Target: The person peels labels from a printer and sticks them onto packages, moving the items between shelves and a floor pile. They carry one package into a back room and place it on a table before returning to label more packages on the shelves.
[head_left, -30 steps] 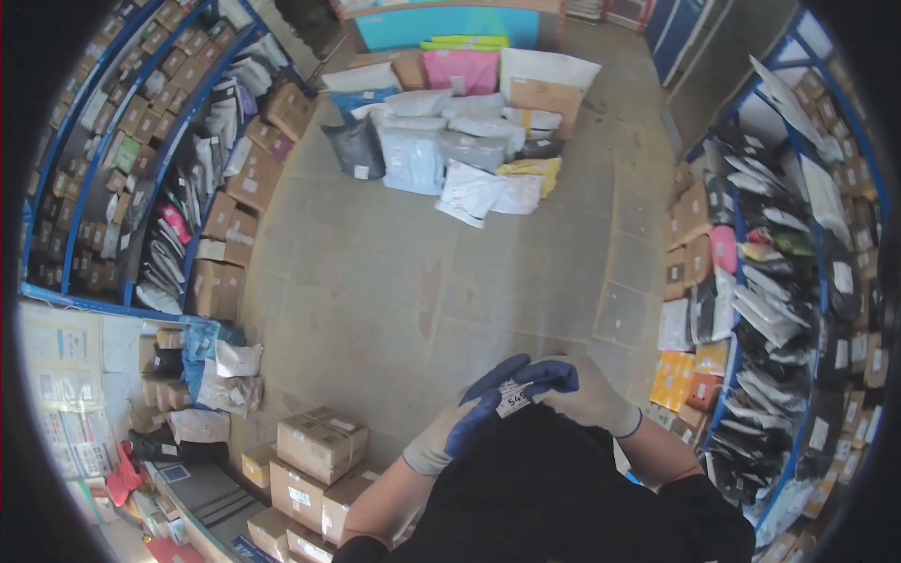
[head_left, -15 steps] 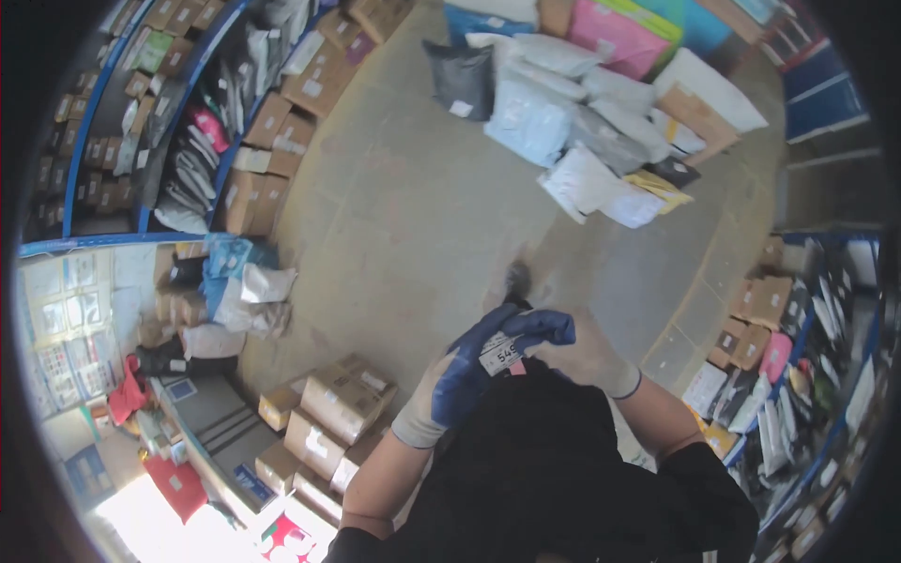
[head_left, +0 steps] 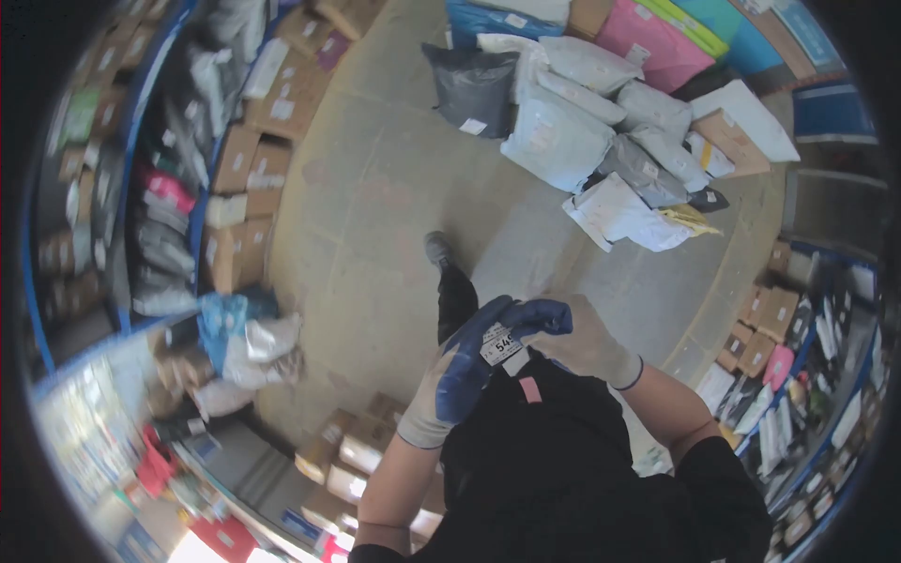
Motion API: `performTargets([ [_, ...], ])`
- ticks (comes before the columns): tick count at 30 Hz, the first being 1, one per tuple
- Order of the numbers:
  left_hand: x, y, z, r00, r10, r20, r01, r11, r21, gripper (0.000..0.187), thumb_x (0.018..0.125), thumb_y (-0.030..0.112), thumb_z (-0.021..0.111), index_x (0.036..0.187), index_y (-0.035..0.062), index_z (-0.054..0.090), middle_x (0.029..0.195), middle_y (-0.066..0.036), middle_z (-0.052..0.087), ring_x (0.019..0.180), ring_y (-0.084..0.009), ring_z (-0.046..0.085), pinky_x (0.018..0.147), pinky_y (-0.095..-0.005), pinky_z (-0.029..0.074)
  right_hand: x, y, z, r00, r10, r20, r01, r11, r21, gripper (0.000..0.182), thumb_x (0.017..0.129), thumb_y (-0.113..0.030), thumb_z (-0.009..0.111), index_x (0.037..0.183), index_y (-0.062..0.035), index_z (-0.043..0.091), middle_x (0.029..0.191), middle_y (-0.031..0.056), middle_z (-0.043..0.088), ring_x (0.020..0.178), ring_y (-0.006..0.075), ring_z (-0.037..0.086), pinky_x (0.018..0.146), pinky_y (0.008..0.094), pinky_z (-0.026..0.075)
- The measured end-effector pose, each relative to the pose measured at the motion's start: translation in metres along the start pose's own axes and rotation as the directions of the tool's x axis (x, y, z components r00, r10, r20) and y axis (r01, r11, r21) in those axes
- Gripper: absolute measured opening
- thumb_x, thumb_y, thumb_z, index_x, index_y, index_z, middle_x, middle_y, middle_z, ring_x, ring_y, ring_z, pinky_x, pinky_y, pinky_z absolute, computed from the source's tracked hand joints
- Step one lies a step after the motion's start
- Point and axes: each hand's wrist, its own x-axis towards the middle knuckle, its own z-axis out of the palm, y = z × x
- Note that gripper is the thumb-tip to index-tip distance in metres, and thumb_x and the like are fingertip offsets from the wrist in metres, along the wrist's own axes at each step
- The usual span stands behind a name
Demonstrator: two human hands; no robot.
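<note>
Both my hands wear blue-and-pale work gloves and are close together in front of my black top. My left hand (head_left: 462, 368) is closed around the left side of a small white printed label (head_left: 501, 345), with "54" and part of another digit readable. Beside it, my right hand (head_left: 587, 345) has its fingers curled in at the label's right edge, pinching it; the fingertips partly hide that side. A small pink strip (head_left: 531, 389) shows just below the label against the black clothing.
Mailing bags (head_left: 563, 136) lie piled on the floor ahead. Shelves of parcels (head_left: 164, 220) stand at left, and another parcel rack (head_left: 779, 394) at right. Cardboard boxes (head_left: 352, 455) are stacked at lower left, near a grey counter (head_left: 239, 469). My shoe (head_left: 436, 248) is on the floor ahead.
The view has shifted and turned, and a leg now reaches forward at left. Both hands stay on the label, which shows more fully; the pink strip appears lower and farther from it.
</note>
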Motion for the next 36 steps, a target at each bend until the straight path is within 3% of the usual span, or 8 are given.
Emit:
performTargets([
  [12,0.289,-0.045,-0.233,0.956,-0.231,0.182,0.234,0.972,0.008,0.072,0.098,0.045,0.053,0.149,0.0004,0.029,0.148,-0.017,0.042,0.135,-0.0312,0.044,0.115,-0.0433,0.033,0.283,0.159,-0.054,0.977,0.089,-0.196,-0.096,0.995,-0.024,0.023,0.083,-0.010,0.071,0.105,-0.0054,0.073,0.094,0.0088,0.074,0.082,0.0159,0.068,0.074,0.0258,0.052],
  [15,0.350,-0.094,-0.295,0.698,-0.267,0.664,0.508,-0.469,-0.722,0.069,0.103,0.047,0.037,0.154,0.0073,0.012,0.156,-0.017,0.022,0.145,-0.0326,0.020,0.120,-0.0490,0.015,0.341,0.212,-0.077,0.963,-0.022,-0.267,0.029,0.999,0.025,0.013,0.084,-0.010,0.071,0.094,-0.0027,0.071,0.075,0.0088,0.069,0.057,0.0156,0.061,0.053,0.0246,0.047],
  [17,0.392,-0.096,-0.291,0.709,-0.646,0.282,0.668,0.488,-0.561,0.056,0.105,0.039,0.036,0.152,0.0116,0.024,0.120,-0.012,0.046,0.095,-0.0214,0.042,0.084,-0.0370,0.035,0.372,0.254,-0.093,0.935,-0.172,-0.309,0.149,0.984,-0.095,0.019,0.085,-0.013,0.072,0.101,-0.0020,0.071,0.081,0.0103,0.072,0.054,0.0174,0.064,0.053,0.0238,0.050],
  [20,0.458,-0.114,-0.280,0.907,-0.226,0.355,0.273,0.958,-0.086,0.075,0.095,0.055,0.045,0.152,0.0120,0.024,0.123,-0.029,0.048,0.105,-0.0403,0.050,0.093,-0.0492,0.035,0.407,0.285,-0.122,0.910,-0.274,-0.310,0.245,0.961,-0.128,0.016,0.086,-0.013,0.071,0.097,-0.0021,0.072,0.077,0.0096,0.072,0.052,0.0168,0.062,0.050,0.0243,0.047],
  [22,0.479,-0.130,-0.296,0.901,-0.086,0.424,-0.194,0.796,0.574,0.067,0.094,0.055,0.049,0.146,0.0163,0.032,0.128,-0.017,0.051,0.097,-0.0303,0.054,0.080,-0.0410,0.033,0.423,0.302,-0.141,0.889,-0.353,-0.293,0.304,0.932,-0.199,0.017,0.087,-0.017,0.071,0.096,-0.0029,0.071,0.075,0.0088,0.071,0.054,0.0195,0.062,0.052,0.0267,0.047],
  [24,0.491,-0.143,-0.315,0.887,-0.033,0.460,-0.458,-0.178,0.871,0.047,0.097,0.046,0.052,0.137,0.0228,0.044,0.130,0.007,0.055,0.077,-0.0073,0.058,0.055,-0.0228,0.032,0.433,0.315,-0.156,0.862,-0.436,-0.259,0.358,0.885,-0.297,0.020,0.089,-0.022,0.071,0.098,-0.0039,0.071,0.075,0.0080,0.070,0.058,0.0239,0.063,0.054,0.0300,0.048],
  [29,0.520,-0.153,-0.318,0.898,-0.183,0.401,0.004,0.913,0.408,0.059,0.103,0.034,0.042,0.150,0.0084,0.018,0.153,-0.007,0.028,0.131,-0.0220,0.029,0.106,-0.0394,0.013,0.445,0.343,-0.176,0.807,-0.532,-0.254,0.461,0.838,-0.291,0.022,0.088,-0.021,0.072,0.100,-0.0033,0.072,0.087,0.0110,0.072,0.069,0.0265,0.069,0.059,0.0313,0.054],
  [36,0.531,-0.158,-0.316,0.849,-0.333,0.410,0.341,0.938,0.054,0.068,0.103,0.038,0.039,0.154,0.0042,0.008,0.161,-0.011,0.011,0.149,-0.0252,0.014,0.122,-0.0406,0.009,0.436,0.353,-0.173,0.830,-0.328,-0.451,0.318,0.943,-0.100,0.029,0.087,-0.029,0.072,0.099,-0.0023,0.072,0.088,0.0114,0.073,0.074,0.0242,0.069,0.067,0.0294,0.055],
])
